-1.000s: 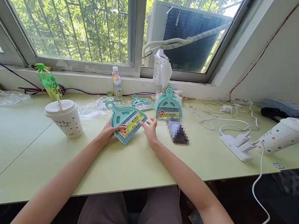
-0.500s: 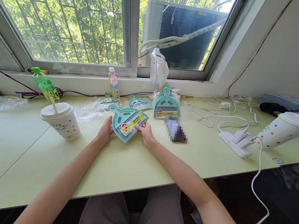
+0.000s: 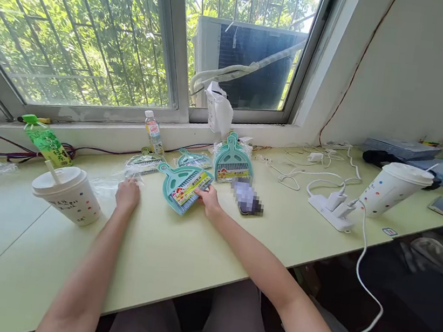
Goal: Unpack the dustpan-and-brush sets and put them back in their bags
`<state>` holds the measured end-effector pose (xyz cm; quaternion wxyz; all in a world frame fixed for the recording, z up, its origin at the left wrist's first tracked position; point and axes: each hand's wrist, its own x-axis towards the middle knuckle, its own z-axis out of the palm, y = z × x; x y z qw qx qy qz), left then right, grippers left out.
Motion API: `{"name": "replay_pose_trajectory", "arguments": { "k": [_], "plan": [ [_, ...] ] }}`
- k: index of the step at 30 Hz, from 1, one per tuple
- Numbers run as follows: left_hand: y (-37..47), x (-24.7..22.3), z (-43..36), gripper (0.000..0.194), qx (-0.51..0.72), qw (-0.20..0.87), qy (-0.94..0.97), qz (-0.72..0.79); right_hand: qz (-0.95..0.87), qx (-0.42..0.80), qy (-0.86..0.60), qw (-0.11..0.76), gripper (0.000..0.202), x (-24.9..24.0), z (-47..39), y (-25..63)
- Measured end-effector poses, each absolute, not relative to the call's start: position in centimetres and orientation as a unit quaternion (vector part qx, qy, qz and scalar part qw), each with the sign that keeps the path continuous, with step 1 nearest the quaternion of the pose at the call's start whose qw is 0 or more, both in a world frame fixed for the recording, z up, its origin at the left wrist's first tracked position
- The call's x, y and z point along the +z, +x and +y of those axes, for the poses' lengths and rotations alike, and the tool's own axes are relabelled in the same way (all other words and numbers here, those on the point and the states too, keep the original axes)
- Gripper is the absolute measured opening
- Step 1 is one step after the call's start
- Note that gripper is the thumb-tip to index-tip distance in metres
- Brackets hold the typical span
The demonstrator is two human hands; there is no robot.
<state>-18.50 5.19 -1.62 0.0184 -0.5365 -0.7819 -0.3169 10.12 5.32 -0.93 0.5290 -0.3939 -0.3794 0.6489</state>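
Observation:
My right hand [image 3: 209, 200] grips the right edge of a teal dustpan-and-brush set [image 3: 186, 186], its thumb over the yellow label. The set is tilted above the table, its handle loop pointing up and left. My left hand [image 3: 128, 194] is off the set, with its fingers closed at a crinkled clear plastic bag [image 3: 110, 187]; the fingertips are partly hidden. Behind them lie a greenish set in plastic [image 3: 144, 161] and another teal set [image 3: 193, 159]. A wrapped stack of teal sets [image 3: 234, 159] leans upright at the back.
A lidded paper cup [image 3: 73, 201] and a green bottle [image 3: 47, 142] stand left; a clear bottle [image 3: 153, 132] is at the sill. Rightward are a blurred phone [image 3: 248, 197], a power strip [image 3: 331, 213] with cables and another paper cup [image 3: 395, 191].
My left hand has let go of the dustpan set and moved left to the plastic bag. My right hand still holds the set. The view has shifted right.

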Motion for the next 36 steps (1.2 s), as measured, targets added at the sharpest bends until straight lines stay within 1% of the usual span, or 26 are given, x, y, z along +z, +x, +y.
{"name": "replay_pose_trajectory", "arguments": {
  "k": [3,7,9,11,13,15,17,20,22,25,27,28,30,32,33,35,36],
  "plan": [
    [-17.8,-1.6,4.9,0.032,-0.315,0.019,-0.560,-0.766,-0.387,0.644,-0.393,0.530,0.029,-1.0,5.4,10.1],
    [-15.1,-0.9,3.6,0.034,-0.438,0.039,-0.611,-0.659,-0.369,0.637,-0.390,0.554,0.028,-0.7,5.7,10.5],
    [-13.4,-0.5,2.8,0.033,-0.477,-0.014,-0.645,-0.597,-0.360,0.639,-0.376,0.566,0.030,-0.4,5.9,11.0],
    [-11.7,0.1,2.1,0.031,-0.477,-0.092,-0.679,-0.550,-0.363,0.637,-0.356,0.580,0.033,-0.1,6.1,11.6],
    [-10.5,0.7,1.5,0.030,-0.431,-0.154,-0.708,-0.537,-0.364,0.631,-0.340,0.595,0.034,0.1,6.3,12.1],
    [-10.1,1.5,1.0,0.032,-0.336,-0.214,-0.749,-0.530,-0.358,0.630,-0.334,0.603,0.033,0.3,6.4,12.5],
    [-10.4,2.4,0.7,0.033,-0.290,-0.258,-0.766,-0.513,-0.347,0.631,-0.337,0.607,0.034,0.3,6.5,12.7],
    [-11.4,3.4,0.2,0.040,-0.278,-0.321,-0.757,-0.497,-0.330,0.631,-0.347,0.611,0.037,0.2,6.7,12.9],
    [-11.9,3.8,0.0,0.041,-0.281,-0.338,-0.750,-0.494,-0.325,0.629,-0.352,0.612,0.038,0.1,6.7,12.9],
    [-11.7,3.9,0.1,0.044,-0.337,-0.307,-0.743,-0.490,-0.325,0.626,-0.356,0.613,0.036,-0.1,6.8,12.9],
    [-11.2,3.5,0.4,0.050,-0.365,-0.243,-0.725,-0.532,-0.326,0.626,-0.356,0.613,0.036,-0.2,6.9,12.9],
    [-10.9,3.1,0.5,0.050,-0.358,-0.192,-0.717,-0.567,-0.326,0.626,-0.357,0.612,0.036,-0.2,6.9,12.8],
    [-10.2,2.3,0.7,0.051,-0.298,-0.079,-0.712,-0.631,-0.326,0.626,-0.360,0.610,0.036,-0.2,6.8,12.8],
    [-9.8,1.4,0.8,0.057,-0.211,0.003,-0.720,-0.661,-0.326,0.628,-0.365,0.605,0.034,-0.2,6.8,12.8],
    [-9.7,1.1,0.8,0.055,-0.172,0.024,-0.724,-0.667,-0.326,0.629,-0.368,0.602,0.034,-0.2,6.7,12.7],
    [-9.8,0.6,0.9,0.045,-0.110,0.038,-0.733,-0.670,-0.330,0.631,-0.372,0.595,0.033,-0.3,6.7,12.7],
    [-10.0,0.5,1.0,0.046,-0.091,0.042,-0.740,-0.665,-0.332,0.631,-0.374,0.593,0.034,-0.3,6.7,12.7]
  ]
}}
